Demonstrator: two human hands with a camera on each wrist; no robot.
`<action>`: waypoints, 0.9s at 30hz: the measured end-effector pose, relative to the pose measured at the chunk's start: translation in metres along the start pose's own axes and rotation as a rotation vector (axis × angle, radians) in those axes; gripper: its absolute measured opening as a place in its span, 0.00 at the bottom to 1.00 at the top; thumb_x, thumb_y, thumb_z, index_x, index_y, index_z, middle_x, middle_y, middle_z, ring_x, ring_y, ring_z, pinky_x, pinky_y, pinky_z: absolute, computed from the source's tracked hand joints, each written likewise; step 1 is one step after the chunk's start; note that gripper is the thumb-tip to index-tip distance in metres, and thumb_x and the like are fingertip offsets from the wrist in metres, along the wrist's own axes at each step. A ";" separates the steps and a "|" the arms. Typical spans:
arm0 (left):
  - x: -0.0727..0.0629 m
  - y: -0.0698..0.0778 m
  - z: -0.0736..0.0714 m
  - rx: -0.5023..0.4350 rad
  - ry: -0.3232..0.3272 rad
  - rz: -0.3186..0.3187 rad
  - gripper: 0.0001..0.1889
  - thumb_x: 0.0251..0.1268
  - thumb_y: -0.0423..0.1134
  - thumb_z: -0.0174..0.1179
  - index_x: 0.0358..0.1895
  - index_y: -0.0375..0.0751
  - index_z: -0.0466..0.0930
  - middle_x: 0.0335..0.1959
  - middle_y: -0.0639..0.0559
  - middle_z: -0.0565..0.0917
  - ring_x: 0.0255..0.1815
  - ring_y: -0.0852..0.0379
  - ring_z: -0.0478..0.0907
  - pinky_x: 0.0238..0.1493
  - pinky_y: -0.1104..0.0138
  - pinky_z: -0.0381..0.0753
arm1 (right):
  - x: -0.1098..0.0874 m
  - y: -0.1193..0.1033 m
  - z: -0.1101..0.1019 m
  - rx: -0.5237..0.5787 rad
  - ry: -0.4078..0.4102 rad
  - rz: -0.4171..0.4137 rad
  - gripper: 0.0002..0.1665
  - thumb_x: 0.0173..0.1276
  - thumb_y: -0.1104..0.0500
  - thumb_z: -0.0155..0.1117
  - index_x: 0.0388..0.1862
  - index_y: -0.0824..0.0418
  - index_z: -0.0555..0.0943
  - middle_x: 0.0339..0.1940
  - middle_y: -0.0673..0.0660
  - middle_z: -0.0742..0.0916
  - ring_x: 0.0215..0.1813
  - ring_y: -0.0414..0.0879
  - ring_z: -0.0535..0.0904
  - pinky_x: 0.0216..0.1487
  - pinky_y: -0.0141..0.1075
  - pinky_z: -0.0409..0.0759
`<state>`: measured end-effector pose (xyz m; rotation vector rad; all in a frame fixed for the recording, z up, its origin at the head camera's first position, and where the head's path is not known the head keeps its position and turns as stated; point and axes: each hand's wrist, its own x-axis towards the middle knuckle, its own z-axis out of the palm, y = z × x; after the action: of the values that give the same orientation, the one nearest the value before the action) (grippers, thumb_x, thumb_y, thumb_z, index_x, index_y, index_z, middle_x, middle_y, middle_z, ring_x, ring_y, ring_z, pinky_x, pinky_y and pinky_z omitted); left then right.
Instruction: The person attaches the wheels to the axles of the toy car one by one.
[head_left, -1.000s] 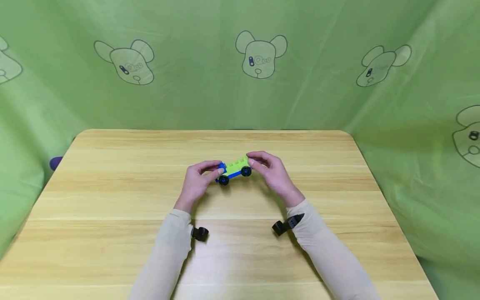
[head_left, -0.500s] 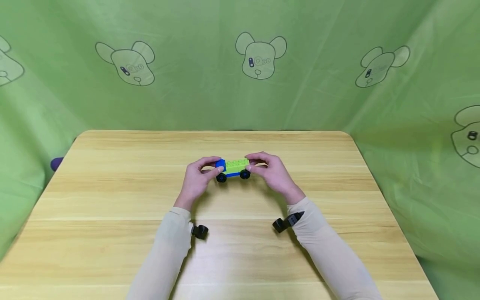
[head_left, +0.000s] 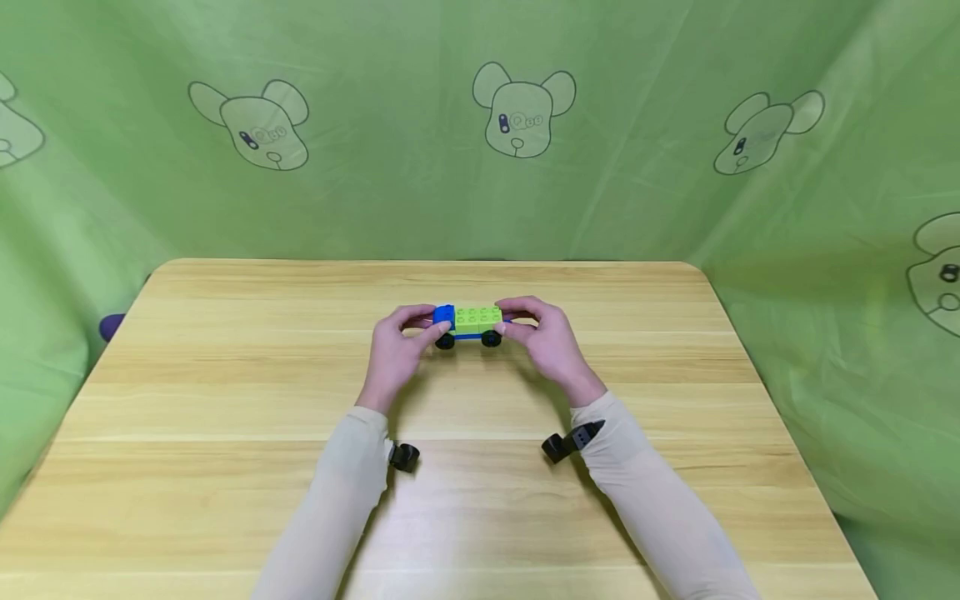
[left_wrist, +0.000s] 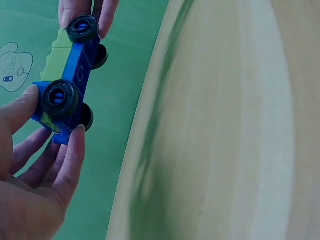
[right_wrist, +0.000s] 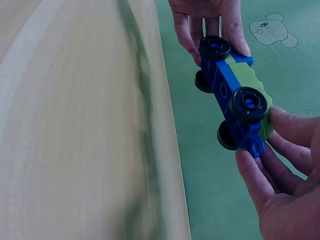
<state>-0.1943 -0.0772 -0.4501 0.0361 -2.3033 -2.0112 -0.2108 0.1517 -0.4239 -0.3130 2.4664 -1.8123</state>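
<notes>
A toy car (head_left: 477,320) of building blocks is held up between both hands, above the table. It has a blue base, black wheels (right_wrist: 248,105), lime green studded bricks (left_wrist: 57,62) and a blue brick (head_left: 443,314) at its left end. My left hand (head_left: 396,346) grips that blue end between thumb and fingers. At the other end my right hand (head_left: 550,342) pinches the green bricks and base. A blue hitch (right_wrist: 255,145) sticks out near the right fingers. In both wrist views the car's underside and wheels show.
A wooden table (head_left: 225,367) lies beneath, with its far edge against a green curtain (head_left: 375,208) printed with mouse-like heads. A purple object (head_left: 111,327) shows beyond the table's left edge. Each sleeve carries a black wrist camera (head_left: 406,457).
The car has gone from slanting, right end higher, to roughly level. It has risen slightly in the view since half a second ago, and its studded top now faces the head camera more. Both hands keep their hold.
</notes>
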 end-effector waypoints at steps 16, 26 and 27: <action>0.026 0.001 0.005 -0.075 0.003 0.041 0.18 0.64 0.28 0.65 0.57 0.29 0.79 0.54 0.41 0.79 0.56 0.47 0.77 0.53 0.71 0.80 | 0.031 0.006 0.004 -0.111 0.038 0.028 0.22 0.63 0.69 0.68 0.56 0.68 0.80 0.49 0.60 0.84 0.51 0.51 0.80 0.55 0.35 0.80; 0.057 -0.007 0.005 0.124 -0.045 0.010 0.19 0.62 0.31 0.67 0.57 0.34 0.81 0.54 0.43 0.81 0.55 0.50 0.77 0.52 0.71 0.80 | 0.054 0.017 0.003 -0.191 0.053 0.017 0.21 0.63 0.69 0.68 0.56 0.68 0.80 0.49 0.61 0.84 0.51 0.52 0.80 0.57 0.40 0.78; 0.059 -0.007 0.005 0.130 -0.051 0.006 0.19 0.62 0.31 0.67 0.57 0.33 0.81 0.54 0.42 0.81 0.55 0.50 0.78 0.52 0.71 0.81 | 0.056 0.018 0.003 -0.199 0.051 0.020 0.21 0.63 0.69 0.68 0.56 0.68 0.80 0.49 0.61 0.84 0.51 0.52 0.80 0.57 0.40 0.78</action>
<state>-0.2541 -0.0774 -0.4547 -0.0141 -2.4586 -1.8779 -0.2671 0.1426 -0.4381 -0.2543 2.6802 -1.5898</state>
